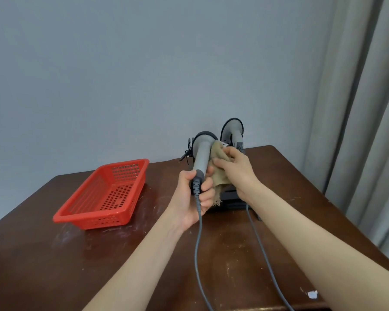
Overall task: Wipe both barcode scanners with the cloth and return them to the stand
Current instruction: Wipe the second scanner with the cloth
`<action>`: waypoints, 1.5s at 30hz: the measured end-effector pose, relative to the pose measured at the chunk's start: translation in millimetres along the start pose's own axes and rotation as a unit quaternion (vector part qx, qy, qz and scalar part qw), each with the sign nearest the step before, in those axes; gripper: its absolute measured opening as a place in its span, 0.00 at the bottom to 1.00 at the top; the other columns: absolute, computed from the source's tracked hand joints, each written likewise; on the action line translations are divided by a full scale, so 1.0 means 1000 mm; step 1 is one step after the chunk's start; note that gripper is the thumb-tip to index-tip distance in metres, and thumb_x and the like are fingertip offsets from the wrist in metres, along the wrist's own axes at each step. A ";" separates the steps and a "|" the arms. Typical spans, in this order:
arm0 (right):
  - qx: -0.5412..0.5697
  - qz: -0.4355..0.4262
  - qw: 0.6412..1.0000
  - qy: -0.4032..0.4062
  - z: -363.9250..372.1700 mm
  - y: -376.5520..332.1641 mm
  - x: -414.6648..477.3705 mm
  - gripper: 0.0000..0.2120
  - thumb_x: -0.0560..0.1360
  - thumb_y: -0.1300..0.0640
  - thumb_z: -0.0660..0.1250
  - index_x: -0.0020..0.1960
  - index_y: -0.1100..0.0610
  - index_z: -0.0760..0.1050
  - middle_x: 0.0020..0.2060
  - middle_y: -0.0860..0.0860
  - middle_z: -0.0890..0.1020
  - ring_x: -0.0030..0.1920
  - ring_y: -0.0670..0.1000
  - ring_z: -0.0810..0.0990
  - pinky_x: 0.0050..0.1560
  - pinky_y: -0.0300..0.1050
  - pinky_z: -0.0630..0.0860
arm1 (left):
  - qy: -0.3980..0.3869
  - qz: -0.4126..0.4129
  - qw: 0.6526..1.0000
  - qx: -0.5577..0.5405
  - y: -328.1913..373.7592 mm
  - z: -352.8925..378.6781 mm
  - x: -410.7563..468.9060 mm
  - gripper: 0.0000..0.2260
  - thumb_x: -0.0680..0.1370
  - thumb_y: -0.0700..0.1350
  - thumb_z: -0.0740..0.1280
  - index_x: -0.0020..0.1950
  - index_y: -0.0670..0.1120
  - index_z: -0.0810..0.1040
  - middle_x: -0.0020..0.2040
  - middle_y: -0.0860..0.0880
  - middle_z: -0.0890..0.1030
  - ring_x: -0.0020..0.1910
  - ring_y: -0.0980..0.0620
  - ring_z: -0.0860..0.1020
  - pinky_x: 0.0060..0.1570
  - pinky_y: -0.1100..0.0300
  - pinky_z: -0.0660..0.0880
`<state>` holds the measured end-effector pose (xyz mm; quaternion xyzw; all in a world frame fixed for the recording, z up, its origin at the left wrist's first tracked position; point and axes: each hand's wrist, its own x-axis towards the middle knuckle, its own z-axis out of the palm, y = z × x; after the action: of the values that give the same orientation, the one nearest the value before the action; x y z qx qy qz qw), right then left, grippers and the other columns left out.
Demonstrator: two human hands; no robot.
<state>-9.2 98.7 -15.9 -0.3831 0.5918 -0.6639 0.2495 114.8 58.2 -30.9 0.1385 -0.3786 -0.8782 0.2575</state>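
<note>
So the first barcode scanner (201, 153) is out of the stand (228, 197), held up in the air just in front of it and a bit to its left, head pointing up and away. The left hand (194, 194) is clenched round the bottom of the handle, right where the grey cable (198, 243) comes out. The right hand (236, 169) has the tan cloth (218, 169) bunched in its fingers, pressed against the right side of that scanner. A frayed end of the cloth hangs down in front of the stand.

The second scanner (233, 131) is seated upright in the stand, at its back right. Its own cable (262, 245) runs from the stand toward the near edge of the table (144, 265).

The stand itself is black and mostly hidden behind the hands, can't make out much of its shape.

A red plastic basket (106, 194) with a perforated bottom sits well left of the stand. A small white scrap (312, 294) lies near the table edge, well in front of the stand and to its right. Grey curtain (357, 108) hangs to the right of the stand, plain grey wall (121, 63) behind it.
</note>
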 end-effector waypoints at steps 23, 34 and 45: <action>0.357 0.220 0.907 -0.021 -0.016 -0.015 0.016 0.17 0.74 0.65 0.62 0.63 0.64 0.73 0.57 0.61 0.80 0.54 0.59 0.80 0.50 0.53 0.79 | 0.114 0.059 0.964 0.232 0.011 0.001 -0.004 0.17 0.79 0.50 0.57 0.56 0.38 0.75 0.30 0.46 0.73 0.24 0.50 0.71 0.25 0.60 0.71; -0.280 -0.199 0.939 0.033 -0.005 -0.014 0.019 0.16 0.75 0.63 0.61 0.59 0.52 0.79 0.54 0.48 0.74 0.53 0.47 0.72 0.48 0.39 0.69 | 0.170 0.089 0.968 0.164 0.007 0.013 -0.002 0.13 0.82 0.51 0.59 0.56 0.42 0.75 0.35 0.44 0.79 0.30 0.49 0.76 0.38 0.49 0.81; -0.388 -0.237 0.890 -0.045 -0.002 -0.017 0.007 0.16 0.75 0.60 0.61 0.56 0.46 0.81 0.51 0.47 0.74 0.50 0.51 0.76 0.50 0.50 0.74 | 0.226 0.103 0.959 0.136 0.000 0.021 0.002 0.19 0.82 0.55 0.55 0.53 0.42 0.76 0.35 0.44 0.77 0.32 0.50 0.76 0.29 0.56 0.78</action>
<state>-12.8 97.7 2.4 -0.6077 0.6823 -0.4024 -0.0570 104.3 69.3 -16.5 0.3275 -0.4382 -0.7329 0.4044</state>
